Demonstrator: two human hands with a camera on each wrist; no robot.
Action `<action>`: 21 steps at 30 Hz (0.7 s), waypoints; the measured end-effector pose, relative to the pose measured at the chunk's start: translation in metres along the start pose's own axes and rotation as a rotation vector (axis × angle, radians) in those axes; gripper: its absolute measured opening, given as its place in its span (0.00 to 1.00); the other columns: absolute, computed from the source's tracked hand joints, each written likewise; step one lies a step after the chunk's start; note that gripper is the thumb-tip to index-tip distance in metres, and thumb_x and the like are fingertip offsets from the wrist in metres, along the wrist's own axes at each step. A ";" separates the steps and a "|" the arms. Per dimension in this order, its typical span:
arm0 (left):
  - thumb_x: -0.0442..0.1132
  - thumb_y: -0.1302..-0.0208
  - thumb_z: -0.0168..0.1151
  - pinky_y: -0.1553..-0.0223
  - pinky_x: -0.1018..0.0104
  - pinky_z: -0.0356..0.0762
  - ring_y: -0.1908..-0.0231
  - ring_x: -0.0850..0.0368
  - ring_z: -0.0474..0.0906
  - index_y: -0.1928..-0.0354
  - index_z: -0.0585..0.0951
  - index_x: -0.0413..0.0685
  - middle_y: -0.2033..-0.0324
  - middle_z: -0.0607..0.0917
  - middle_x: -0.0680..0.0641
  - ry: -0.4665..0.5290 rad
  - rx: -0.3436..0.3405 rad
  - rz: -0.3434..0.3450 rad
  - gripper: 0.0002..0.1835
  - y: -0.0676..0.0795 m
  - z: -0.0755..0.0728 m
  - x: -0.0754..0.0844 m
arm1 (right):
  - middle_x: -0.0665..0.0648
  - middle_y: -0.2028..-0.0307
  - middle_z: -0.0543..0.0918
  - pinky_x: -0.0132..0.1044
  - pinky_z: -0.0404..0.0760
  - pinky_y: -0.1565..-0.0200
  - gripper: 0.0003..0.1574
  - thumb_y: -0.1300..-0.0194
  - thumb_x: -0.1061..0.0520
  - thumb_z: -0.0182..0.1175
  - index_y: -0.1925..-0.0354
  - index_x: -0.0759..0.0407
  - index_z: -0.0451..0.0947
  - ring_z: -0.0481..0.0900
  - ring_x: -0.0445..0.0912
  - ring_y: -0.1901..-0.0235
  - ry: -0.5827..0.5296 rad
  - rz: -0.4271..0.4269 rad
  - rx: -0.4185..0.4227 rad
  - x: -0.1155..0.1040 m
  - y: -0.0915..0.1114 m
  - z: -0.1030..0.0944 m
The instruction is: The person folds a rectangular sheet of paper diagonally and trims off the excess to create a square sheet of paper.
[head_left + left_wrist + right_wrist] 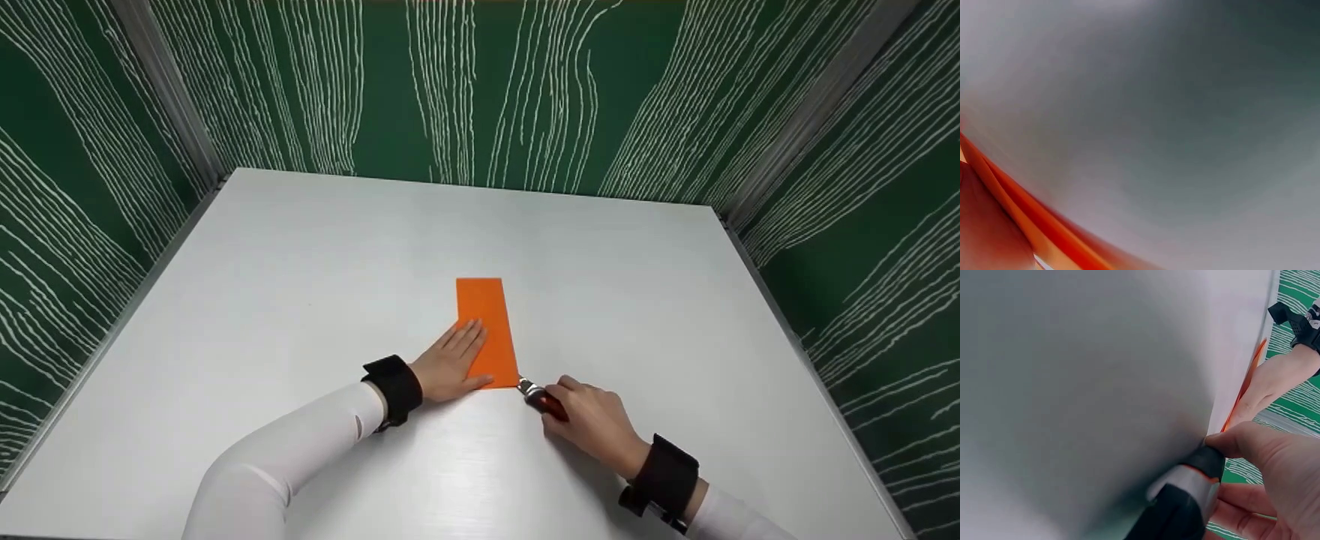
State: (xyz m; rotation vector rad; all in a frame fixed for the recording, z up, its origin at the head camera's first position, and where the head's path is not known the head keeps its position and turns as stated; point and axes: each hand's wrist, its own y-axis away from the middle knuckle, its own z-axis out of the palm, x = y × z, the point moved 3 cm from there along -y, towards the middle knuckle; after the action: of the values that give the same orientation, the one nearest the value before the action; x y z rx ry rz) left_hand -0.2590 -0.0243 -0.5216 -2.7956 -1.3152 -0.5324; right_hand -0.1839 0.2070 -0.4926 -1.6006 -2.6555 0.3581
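An orange sheet of paper (487, 300), a long rectangle, lies on the white table; in the left wrist view the paper (1053, 233) shows more than one layer at its edge. My left hand (450, 364) rests flat on its lower left part, fingers straight and thumb near the bottom edge. In my right hand (596, 420) I grip a utility knife (546, 401) with a dark and red handle. Its silver front end points at the paper's lower right corner; whether the blade is between the layers cannot be told. The right wrist view shows the knife (1185, 495) close up, blade hidden.
The white table (337, 247) spreads around the paper on all sides. Green walls (660, 112) with wavy pale lines stand behind it and at both sides, joined by grey corner posts (169, 82). Black bands (664, 476) wrap both wrists.
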 end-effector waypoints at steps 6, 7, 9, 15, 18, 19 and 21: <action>0.59 0.20 0.44 0.17 0.47 0.41 0.16 0.42 0.41 0.19 0.46 0.35 0.18 0.45 0.36 0.002 0.004 -0.001 0.43 0.002 -0.004 0.004 | 0.48 0.73 0.79 0.28 0.64 0.79 0.11 0.44 0.53 0.74 0.63 0.56 0.85 0.69 0.38 0.79 0.007 -0.026 0.010 0.004 -0.005 -0.001; 0.59 0.20 0.43 0.17 0.47 0.41 0.16 0.42 0.40 0.19 0.46 0.36 0.18 0.45 0.36 0.000 0.003 -0.002 0.43 0.002 -0.004 0.004 | 0.48 0.73 0.79 0.28 0.64 0.79 0.11 0.44 0.53 0.74 0.63 0.56 0.85 0.69 0.38 0.79 0.008 -0.029 0.011 0.005 -0.005 0.000; 0.59 0.20 0.43 0.17 0.47 0.41 0.16 0.42 0.41 0.19 0.46 0.35 0.18 0.45 0.36 -0.002 0.010 0.000 0.43 0.002 -0.003 0.004 | 0.48 0.73 0.79 0.28 0.65 0.79 0.11 0.44 0.53 0.74 0.64 0.56 0.85 0.70 0.38 0.79 0.015 -0.036 0.012 0.006 -0.006 0.000; 0.60 0.20 0.43 0.16 0.47 0.40 0.16 0.43 0.40 0.18 0.46 0.37 0.17 0.44 0.37 0.001 0.012 -0.003 0.44 0.001 -0.002 0.002 | 0.49 0.74 0.78 0.31 0.69 0.79 0.11 0.44 0.54 0.75 0.65 0.56 0.84 0.72 0.40 0.79 0.020 -0.059 0.037 0.007 -0.012 0.000; 0.61 0.20 0.42 0.16 0.48 0.39 0.16 0.43 0.39 0.18 0.45 0.37 0.17 0.44 0.37 -0.009 0.016 -0.003 0.44 -0.001 0.001 0.000 | 0.50 0.74 0.78 0.32 0.71 0.78 0.12 0.45 0.54 0.76 0.65 0.56 0.84 0.73 0.40 0.79 0.016 -0.063 0.046 0.008 -0.014 0.000; 0.61 0.20 0.42 0.16 0.48 0.40 0.16 0.43 0.39 0.18 0.45 0.38 0.17 0.44 0.37 -0.010 0.018 -0.002 0.44 -0.002 0.003 -0.001 | 0.50 0.74 0.79 0.32 0.72 0.78 0.12 0.45 0.54 0.76 0.65 0.56 0.84 0.73 0.40 0.78 0.015 -0.064 0.046 0.008 -0.015 0.000; 0.62 0.20 0.41 0.16 0.49 0.39 0.16 0.44 0.39 0.18 0.45 0.38 0.17 0.43 0.37 -0.020 0.020 -0.001 0.44 -0.003 0.005 -0.003 | 0.50 0.74 0.79 0.32 0.72 0.78 0.12 0.45 0.54 0.76 0.65 0.56 0.84 0.73 0.40 0.78 0.014 -0.064 0.041 0.009 -0.016 0.000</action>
State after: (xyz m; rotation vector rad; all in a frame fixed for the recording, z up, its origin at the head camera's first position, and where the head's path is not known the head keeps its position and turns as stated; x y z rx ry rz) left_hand -0.2615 -0.0235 -0.5273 -2.7917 -1.3177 -0.4893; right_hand -0.2017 0.2076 -0.4905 -1.4978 -2.6632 0.3943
